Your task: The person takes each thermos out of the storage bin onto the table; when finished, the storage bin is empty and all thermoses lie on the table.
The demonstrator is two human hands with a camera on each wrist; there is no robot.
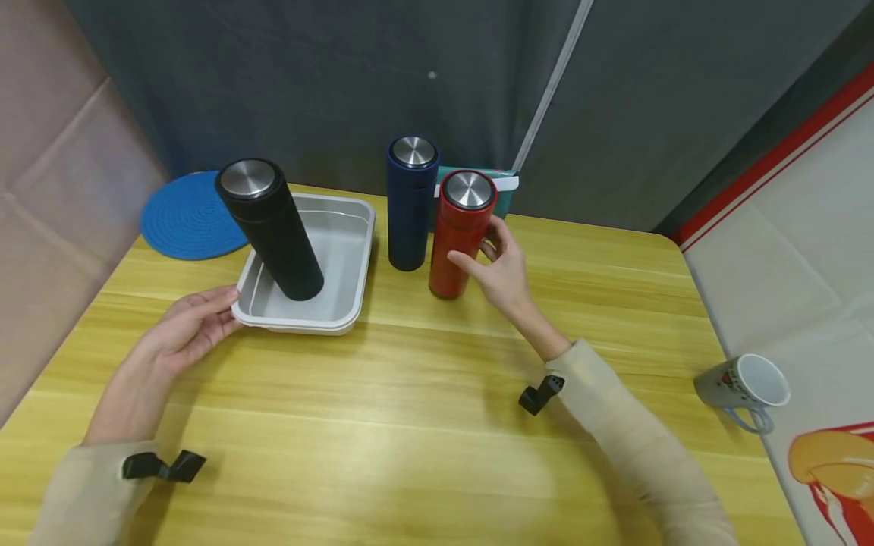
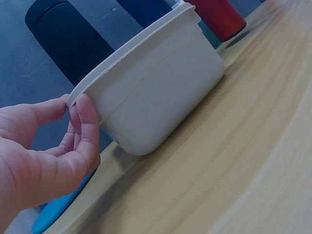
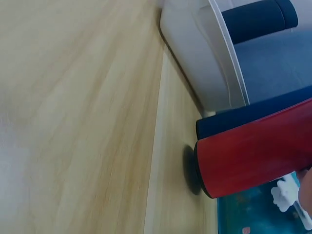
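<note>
My right hand point(image 1: 501, 269) wraps its fingers around the tall red metal bottle with a silver lid point(image 1: 459, 235), which stands on the yellow wooden table point(image 1: 423, 425). Just past my fingers stands a dark blue bottle point(image 1: 410, 205), very close. I think I could bump it over if I lift crooked. My left hand point(image 1: 184, 330) pinches the corner of the white plastic tray point(image 1: 341, 303). A black bottle point(image 1: 273, 231) stands inside it and might tip if I pull.

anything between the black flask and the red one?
Yes: the navy flask stands between the black flask and the red flask, plus the white tray's right wall. Head view shows it.
</note>
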